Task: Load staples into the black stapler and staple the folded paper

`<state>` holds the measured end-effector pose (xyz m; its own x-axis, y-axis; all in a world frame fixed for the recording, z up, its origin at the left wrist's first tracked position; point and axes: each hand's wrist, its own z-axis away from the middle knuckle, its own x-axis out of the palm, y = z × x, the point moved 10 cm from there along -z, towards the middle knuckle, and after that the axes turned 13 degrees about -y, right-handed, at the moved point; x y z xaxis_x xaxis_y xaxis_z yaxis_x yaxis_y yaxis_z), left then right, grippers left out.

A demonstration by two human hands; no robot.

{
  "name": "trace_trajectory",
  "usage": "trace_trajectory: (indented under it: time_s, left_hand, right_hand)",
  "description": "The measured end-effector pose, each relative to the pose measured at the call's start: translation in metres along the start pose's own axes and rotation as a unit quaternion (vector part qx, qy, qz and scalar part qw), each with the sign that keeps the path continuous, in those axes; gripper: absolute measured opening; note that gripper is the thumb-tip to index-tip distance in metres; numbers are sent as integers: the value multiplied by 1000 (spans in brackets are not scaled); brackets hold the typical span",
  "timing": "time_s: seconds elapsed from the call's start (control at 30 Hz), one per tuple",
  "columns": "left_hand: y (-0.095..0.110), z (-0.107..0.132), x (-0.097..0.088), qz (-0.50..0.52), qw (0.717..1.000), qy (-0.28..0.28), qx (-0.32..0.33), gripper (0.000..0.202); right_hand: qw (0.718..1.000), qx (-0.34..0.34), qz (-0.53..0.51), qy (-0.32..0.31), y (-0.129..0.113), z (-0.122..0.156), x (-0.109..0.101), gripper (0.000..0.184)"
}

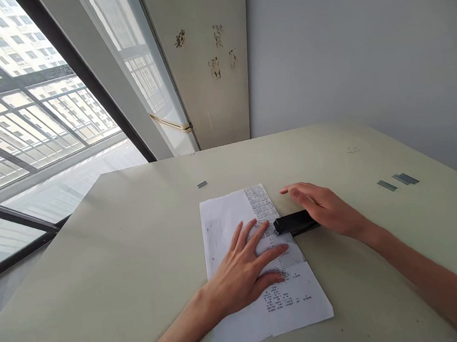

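Sheets of white paper (226, 213) with printed text lie on the table, one smaller sheet overlapping at the lower right. My left hand (242, 275) is spread flat over them, fingers apart. A black stapler (293, 221) lies across the right edge of the paper, its front end over the printed part. Against its rear end rests my right hand (326, 208), with fingers stretched out to the left above the table and not wrapped around it. Part of the stapler's back is hidden under that hand.
On the pale table (139, 241) lie grey staple strips: a short one (201, 184) beyond the paper and a few pieces (405, 178) at the right. Behind stand a stained cream refrigerator (215, 103) and a grey wall (341, 51). A window (29, 102) fills the left.
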<state>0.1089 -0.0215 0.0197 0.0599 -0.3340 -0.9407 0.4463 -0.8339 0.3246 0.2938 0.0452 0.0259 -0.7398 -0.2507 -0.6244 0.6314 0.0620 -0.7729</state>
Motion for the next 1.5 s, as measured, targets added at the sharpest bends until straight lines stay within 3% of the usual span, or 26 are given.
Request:
trace_trajectory:
  time_s: [0.17, 0.33, 0.63, 0.77, 1.13, 1.5]
  left_hand:
    - [-10, 3, 3, -43, 999, -16, -2, 58]
    - [-19, 19, 0, -42, 999, -2, 0, 62]
    - [-21, 24, -1, -28, 1000, 5, 2, 61]
    - [-19, 22, 2, -26, 999, -18, 7, 61]
    - [-18, 23, 5, -13, 999, -29, 13, 59]
    - [-15, 23, 0, 6, 1000, -3, 11, 59]
  right_hand:
    - [995, 10, 94, -28, -32, -18, 23, 69]
    - [987, 41, 131, -78, -37, -24, 40, 75]
    - [980, 88, 146, -102, -34, -23, 43, 74]
    - [978, 97, 156, -99, -32, -23, 44, 72]
    - [972, 86, 203, -78, -27, -25, 48, 66]
    - [970, 90, 212, -74, -29, -26, 49, 65]
